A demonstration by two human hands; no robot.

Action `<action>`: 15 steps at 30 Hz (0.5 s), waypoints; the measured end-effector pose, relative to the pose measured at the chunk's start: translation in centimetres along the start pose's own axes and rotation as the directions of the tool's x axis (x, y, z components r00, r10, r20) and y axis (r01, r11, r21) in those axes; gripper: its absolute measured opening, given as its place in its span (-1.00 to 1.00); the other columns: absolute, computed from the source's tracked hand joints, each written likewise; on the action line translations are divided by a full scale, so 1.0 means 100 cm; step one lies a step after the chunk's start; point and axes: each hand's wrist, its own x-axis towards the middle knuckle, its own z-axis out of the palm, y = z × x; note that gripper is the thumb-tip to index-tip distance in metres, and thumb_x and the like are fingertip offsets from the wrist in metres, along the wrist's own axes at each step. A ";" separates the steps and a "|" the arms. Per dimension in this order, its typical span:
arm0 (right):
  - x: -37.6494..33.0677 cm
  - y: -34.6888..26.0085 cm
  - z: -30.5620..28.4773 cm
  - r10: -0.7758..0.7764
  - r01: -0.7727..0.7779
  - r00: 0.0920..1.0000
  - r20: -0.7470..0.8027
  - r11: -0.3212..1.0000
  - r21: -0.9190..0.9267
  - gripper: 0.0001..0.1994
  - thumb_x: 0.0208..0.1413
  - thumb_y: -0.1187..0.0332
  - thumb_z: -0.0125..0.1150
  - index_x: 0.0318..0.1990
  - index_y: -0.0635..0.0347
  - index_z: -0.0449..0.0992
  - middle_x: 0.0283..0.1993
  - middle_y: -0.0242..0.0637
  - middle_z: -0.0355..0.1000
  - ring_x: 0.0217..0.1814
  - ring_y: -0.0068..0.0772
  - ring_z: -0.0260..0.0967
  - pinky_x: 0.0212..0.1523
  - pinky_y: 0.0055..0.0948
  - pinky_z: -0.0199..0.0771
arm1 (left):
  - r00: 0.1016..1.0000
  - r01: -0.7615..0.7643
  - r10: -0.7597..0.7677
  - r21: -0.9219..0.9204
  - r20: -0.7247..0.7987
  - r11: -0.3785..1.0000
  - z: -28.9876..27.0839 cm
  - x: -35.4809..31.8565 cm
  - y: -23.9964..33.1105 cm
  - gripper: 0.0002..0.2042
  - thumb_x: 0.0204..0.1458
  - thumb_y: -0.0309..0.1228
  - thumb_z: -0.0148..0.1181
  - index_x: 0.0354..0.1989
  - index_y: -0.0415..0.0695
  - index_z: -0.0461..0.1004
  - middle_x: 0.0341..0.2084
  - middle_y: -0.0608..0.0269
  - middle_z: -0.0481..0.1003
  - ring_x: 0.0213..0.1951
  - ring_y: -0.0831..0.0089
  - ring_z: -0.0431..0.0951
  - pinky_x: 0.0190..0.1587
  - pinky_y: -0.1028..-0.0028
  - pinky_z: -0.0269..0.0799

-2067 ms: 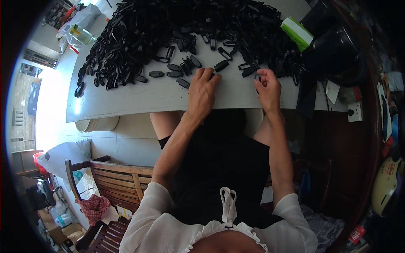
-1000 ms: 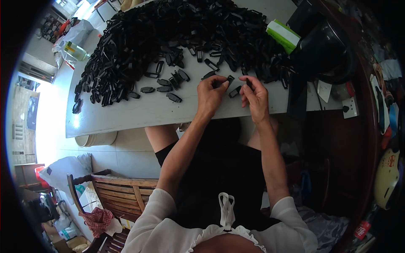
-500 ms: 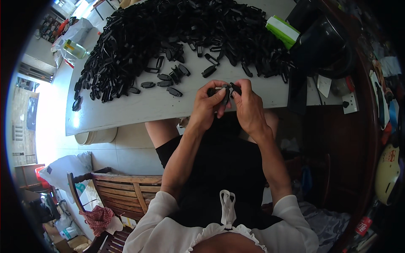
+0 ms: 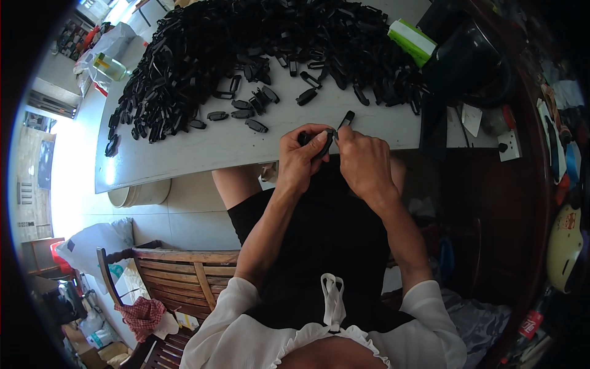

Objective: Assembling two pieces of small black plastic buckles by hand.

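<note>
Pale tabletop [image 4: 160, 157] | left hand [image 4: 298, 156] clamped on black part [image 4: 326, 146] | right hand [image 4: 367, 162] adjacent, grip unclear | lettered red label [image 4: 530, 323]

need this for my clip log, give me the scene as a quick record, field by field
table: pale grey
far side: large heap of black plastic pieces
between heap and hands: several loose black pieces
left hand: grips a dark piece between thumb and fingers
right hand: curled beside that piece; its grip is hidden
just beyond right hand: another black piece, held or lying, unclear
right of heap: green-and-white box
lower left: slatted wooden seat
</note>
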 end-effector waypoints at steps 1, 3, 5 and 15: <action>-0.001 -0.001 0.000 -0.027 0.027 0.999 0.037 1.000 -0.004 -0.92 -0.10 0.53 0.13 -0.45 0.30 0.35 -0.56 -0.11 0.43 -0.52 -0.09 0.47 -0.46 -0.24 0.47 | 0.999 0.006 -0.004 0.049 -0.035 0.999 0.002 -0.003 0.001 -0.84 0.10 -0.43 0.12 -0.23 -0.26 0.49 -0.69 0.32 0.40 -0.74 0.68 0.24 -0.72 0.70 0.00; -0.007 -0.002 -0.001 -0.061 0.063 0.994 0.094 0.998 -0.016 -0.90 -0.09 0.52 0.15 -0.43 0.30 0.35 -0.54 -0.11 0.44 -0.50 -0.10 0.48 -0.46 -0.24 0.46 | 0.997 0.006 0.001 0.096 -0.074 0.995 0.003 -0.008 -0.002 -0.85 0.10 -0.45 0.12 -0.23 -0.26 0.49 -0.69 0.33 0.40 -0.73 0.68 0.25 -0.72 0.71 0.00; -0.014 0.001 0.001 -0.093 0.098 0.984 0.153 0.995 -0.024 -0.89 -0.08 0.50 0.16 -0.40 0.31 0.36 -0.53 -0.10 0.45 -0.48 -0.11 0.48 -0.45 -0.24 0.46 | 0.997 0.014 -0.010 0.045 -0.079 0.999 0.001 -0.011 -0.013 -0.86 0.10 -0.47 0.11 -0.23 -0.25 0.49 -0.67 0.36 0.40 -0.70 0.69 0.27 -0.72 0.70 -0.01; -0.043 0.015 0.038 -0.087 -0.324 0.946 0.313 -0.187 0.927 -0.60 0.20 0.21 0.05 0.07 0.31 0.26 -0.24 -0.28 0.32 -0.34 -0.57 0.30 -0.62 -0.71 0.33 | 0.996 -0.034 0.048 -0.175 0.076 0.984 -0.007 -0.023 -0.019 -0.83 0.11 -0.46 0.11 -0.14 -0.14 0.50 -0.30 0.42 0.43 -0.57 0.73 0.26 -0.59 0.73 0.02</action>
